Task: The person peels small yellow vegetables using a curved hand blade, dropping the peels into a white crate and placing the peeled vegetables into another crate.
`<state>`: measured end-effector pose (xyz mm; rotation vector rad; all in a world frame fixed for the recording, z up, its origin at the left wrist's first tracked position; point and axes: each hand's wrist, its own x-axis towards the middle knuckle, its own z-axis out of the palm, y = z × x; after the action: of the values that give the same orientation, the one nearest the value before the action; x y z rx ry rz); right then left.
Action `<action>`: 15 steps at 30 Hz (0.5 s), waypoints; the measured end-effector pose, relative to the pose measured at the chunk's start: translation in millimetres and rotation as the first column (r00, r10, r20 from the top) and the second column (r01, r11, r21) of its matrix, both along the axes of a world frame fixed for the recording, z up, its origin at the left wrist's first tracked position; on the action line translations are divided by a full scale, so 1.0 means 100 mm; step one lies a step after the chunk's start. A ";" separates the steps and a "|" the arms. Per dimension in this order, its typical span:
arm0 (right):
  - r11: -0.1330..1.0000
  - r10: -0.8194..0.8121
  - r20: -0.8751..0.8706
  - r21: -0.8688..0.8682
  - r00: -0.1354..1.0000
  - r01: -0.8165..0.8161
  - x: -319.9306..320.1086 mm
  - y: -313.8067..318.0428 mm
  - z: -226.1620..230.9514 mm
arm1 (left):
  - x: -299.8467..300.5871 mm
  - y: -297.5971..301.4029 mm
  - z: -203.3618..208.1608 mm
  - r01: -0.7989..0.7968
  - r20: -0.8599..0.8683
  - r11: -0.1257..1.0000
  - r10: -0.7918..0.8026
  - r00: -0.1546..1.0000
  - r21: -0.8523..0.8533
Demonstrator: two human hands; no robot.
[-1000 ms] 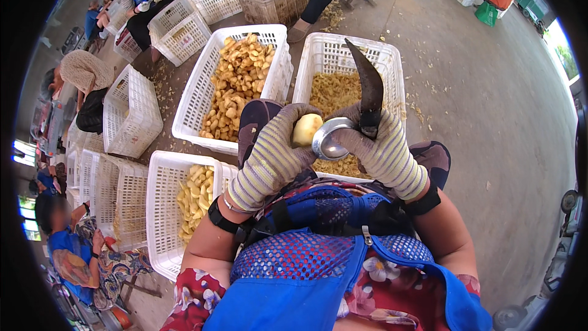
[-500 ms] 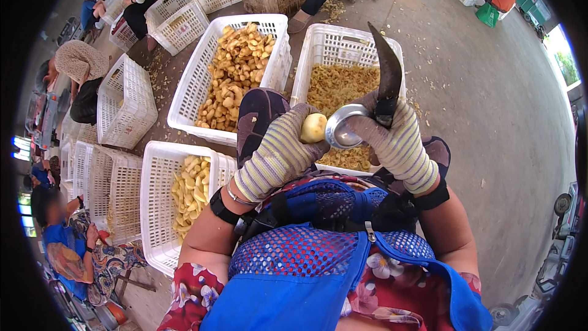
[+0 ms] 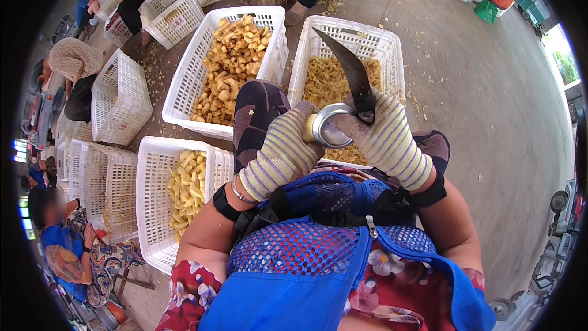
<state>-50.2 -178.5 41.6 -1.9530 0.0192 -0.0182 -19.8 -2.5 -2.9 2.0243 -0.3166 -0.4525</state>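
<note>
My left hand (image 3: 283, 147), in a striped knit glove, is closed around a pale piece of ginger (image 3: 310, 127), mostly hidden by the fingers and a round metal scraper. My right hand (image 3: 387, 141), gloved alike, grips this shiny, cup-like scraper (image 3: 332, 110) with its thumb inside the bowl; the rim touches the ginger. The same hand also holds a curved knife (image 3: 350, 64), its dark blade pointing up and left. Beneath the hands stands a white crate (image 3: 398, 55) of peel scraps (image 3: 331, 79). How the fingers wrap the knife's handle is partly hidden.
Left of the scraps, a white crate (image 3: 177, 98) holds unpeeled ginger (image 3: 236, 55). A nearer crate (image 3: 150, 208) contains peeled yellow pieces (image 3: 188, 187). More crates (image 3: 122, 104) and several seated people line the left and far side. Concrete floor (image 3: 490, 116) stretches right.
My right hand has brought the scraper left onto the ginger, now covering much of it. The knife blade has swung from nearly upright to leaning left. The view has shifted slightly.
</note>
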 end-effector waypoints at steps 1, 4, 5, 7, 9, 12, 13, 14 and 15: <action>1.000 -0.009 -0.025 0.015 1.000 0.009 0.00 0.01 -0.03 | 0.01 0.01 -0.05 0.000 -0.046 1.000 -0.001 0.999 -0.013; 0.999 0.030 -0.020 0.041 0.999 -0.029 0.02 0.00 -0.03 | 0.04 0.04 -0.27 0.019 -0.045 0.996 -0.023 0.999 -0.090; 0.998 0.044 -0.011 0.044 0.999 -0.043 0.02 -0.01 -0.03 | 0.04 0.04 -0.29 0.037 0.020 0.993 -0.035 0.999 -0.113; 0.999 0.027 -0.014 -0.027 1.000 -0.028 0.04 -0.04 -0.03 | 0.03 0.02 -0.24 0.058 0.083 0.990 -0.047 0.995 -0.132; 0.997 0.030 -0.024 -0.066 0.999 -0.031 0.10 -0.10 -0.04 | 0.00 0.02 -0.17 0.081 0.106 0.986 -0.066 0.992 -0.145; 0.959 -0.067 0.127 -0.266 0.990 0.099 0.31 -0.37 -0.19 | -0.05 0.01 -0.04 0.055 0.116 0.999 -0.054 0.992 -0.002; 0.938 -0.149 0.157 -0.290 0.976 0.190 0.34 -0.50 -0.24 | -0.06 0.04 -0.01 0.041 0.118 0.998 -0.046 0.992 0.047; 0.909 -0.233 0.185 -0.308 0.955 0.282 0.35 -0.64 -0.28 | -0.07 0.12 0.02 0.034 0.139 0.994 -0.019 0.990 -0.107; 0.931 -0.275 0.127 -0.213 0.953 0.296 0.31 -0.65 -0.24 | -0.05 0.15 0.01 0.027 0.160 0.989 -0.004 0.987 -0.145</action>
<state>-18.9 -243.1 17.6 -2.1638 0.2495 -0.3191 -24.3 12.2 -2.0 1.9185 -0.4509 -0.2686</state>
